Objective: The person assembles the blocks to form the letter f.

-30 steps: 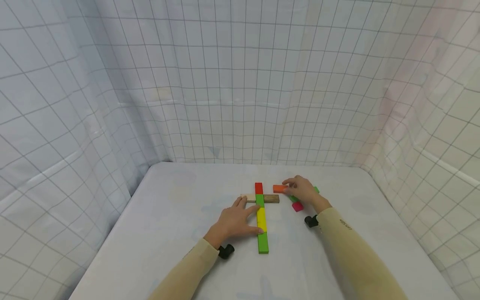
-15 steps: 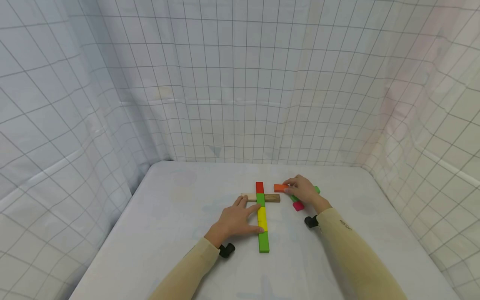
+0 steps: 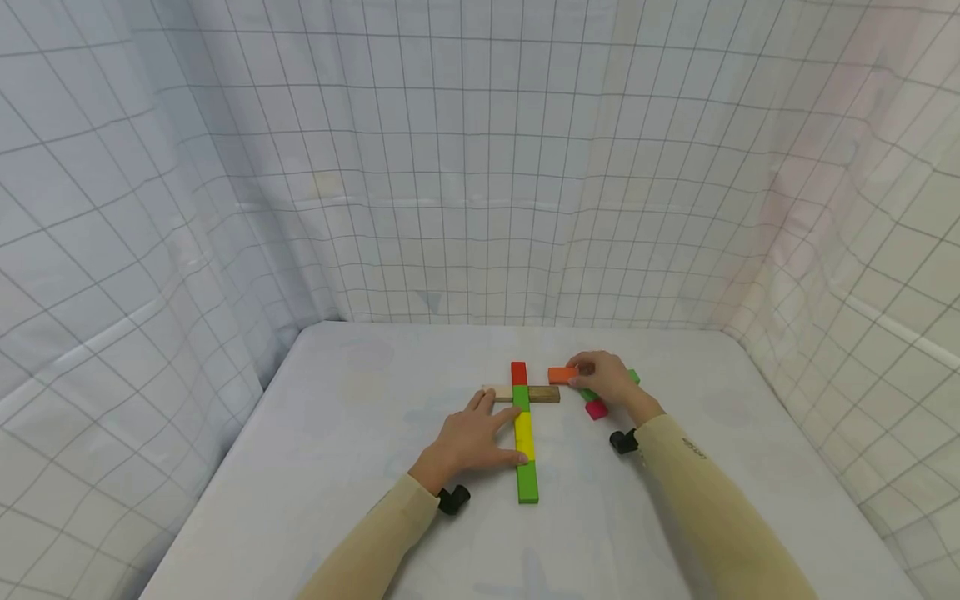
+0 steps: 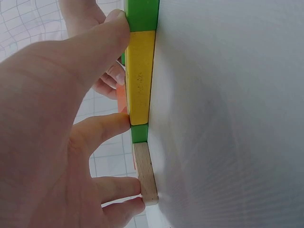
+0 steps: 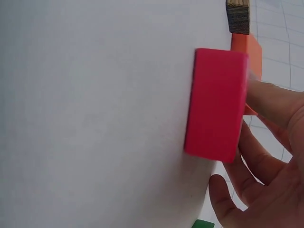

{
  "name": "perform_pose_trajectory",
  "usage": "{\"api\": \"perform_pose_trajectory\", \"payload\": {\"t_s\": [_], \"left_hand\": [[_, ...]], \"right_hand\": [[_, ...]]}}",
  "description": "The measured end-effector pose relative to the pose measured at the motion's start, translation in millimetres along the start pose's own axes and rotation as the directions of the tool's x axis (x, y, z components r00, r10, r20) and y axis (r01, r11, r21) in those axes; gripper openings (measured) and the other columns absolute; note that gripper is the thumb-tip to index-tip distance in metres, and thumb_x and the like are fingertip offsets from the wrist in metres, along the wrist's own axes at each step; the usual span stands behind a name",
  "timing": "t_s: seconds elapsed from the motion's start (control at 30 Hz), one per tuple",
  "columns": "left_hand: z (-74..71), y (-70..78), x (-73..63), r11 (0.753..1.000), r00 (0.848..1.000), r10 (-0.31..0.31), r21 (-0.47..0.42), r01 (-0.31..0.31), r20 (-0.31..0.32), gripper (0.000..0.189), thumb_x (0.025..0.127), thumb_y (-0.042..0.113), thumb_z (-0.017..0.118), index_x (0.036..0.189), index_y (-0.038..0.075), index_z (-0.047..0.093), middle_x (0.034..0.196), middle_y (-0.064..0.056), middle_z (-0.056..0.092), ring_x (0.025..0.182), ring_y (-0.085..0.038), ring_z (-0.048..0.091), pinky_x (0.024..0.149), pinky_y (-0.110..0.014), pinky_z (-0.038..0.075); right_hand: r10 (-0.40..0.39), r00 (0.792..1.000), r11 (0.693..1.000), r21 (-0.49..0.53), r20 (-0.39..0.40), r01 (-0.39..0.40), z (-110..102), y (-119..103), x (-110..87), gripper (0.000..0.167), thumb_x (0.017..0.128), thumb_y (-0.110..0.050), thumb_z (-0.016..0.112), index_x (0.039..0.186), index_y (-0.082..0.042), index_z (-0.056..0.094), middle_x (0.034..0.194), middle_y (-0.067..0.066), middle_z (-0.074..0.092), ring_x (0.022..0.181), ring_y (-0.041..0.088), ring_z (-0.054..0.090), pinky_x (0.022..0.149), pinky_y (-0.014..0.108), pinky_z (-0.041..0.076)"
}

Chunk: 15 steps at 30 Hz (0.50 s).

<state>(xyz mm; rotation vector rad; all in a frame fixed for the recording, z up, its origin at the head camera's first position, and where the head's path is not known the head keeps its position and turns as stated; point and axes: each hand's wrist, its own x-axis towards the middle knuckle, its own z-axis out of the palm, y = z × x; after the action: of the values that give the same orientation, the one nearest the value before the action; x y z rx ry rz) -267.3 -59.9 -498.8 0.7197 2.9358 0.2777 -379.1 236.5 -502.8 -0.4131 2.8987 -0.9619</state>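
A cross of flat blocks lies on the white table: a red block [image 3: 519,373] at the far end, then a green block [image 3: 521,398], a yellow block [image 3: 524,437] and another green block [image 3: 528,483] nearest me. A pale wooden block [image 4: 146,173] and a brown wooden block [image 3: 544,394] form its arms. With fingers spread, my left hand [image 3: 465,442] touches the line's left side; its thumb and index finger are at the yellow block's two ends, other fingers at the pale block. My right hand [image 3: 606,379] pinches an orange block [image 3: 561,376] by its right end, beside the cross.
A crimson block [image 5: 217,104] lies just on my side of the right hand, against a partly hidden green block [image 3: 587,396]. Another green block [image 3: 634,377] shows past that hand. A white gridded curtain [image 3: 480,208] surrounds the table's back and sides.
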Motion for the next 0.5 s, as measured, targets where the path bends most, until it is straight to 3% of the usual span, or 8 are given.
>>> {"api": "perform_pose_trajectory", "payload": {"t_s": [0.5], "left_hand": [[-1.8,0.9,0.2,1.0,1.0,-0.005,0.013,0.005,0.008,0.087,0.079,0.083,0.056,0.153,0.039,0.042,0.163,-0.016,0.025,0.15,-0.035,0.022,0.091,-0.052,0.052]], "right_hand": [[0.017,1.0,0.994,0.112,0.01,-0.018,-2.7,3.3,1.1,0.025,0.089,-0.011,0.077,0.112,-0.015,0.068,0.111,0.007,0.068,0.102,0.026,0.06,0.088,0.043,0.051]]}}
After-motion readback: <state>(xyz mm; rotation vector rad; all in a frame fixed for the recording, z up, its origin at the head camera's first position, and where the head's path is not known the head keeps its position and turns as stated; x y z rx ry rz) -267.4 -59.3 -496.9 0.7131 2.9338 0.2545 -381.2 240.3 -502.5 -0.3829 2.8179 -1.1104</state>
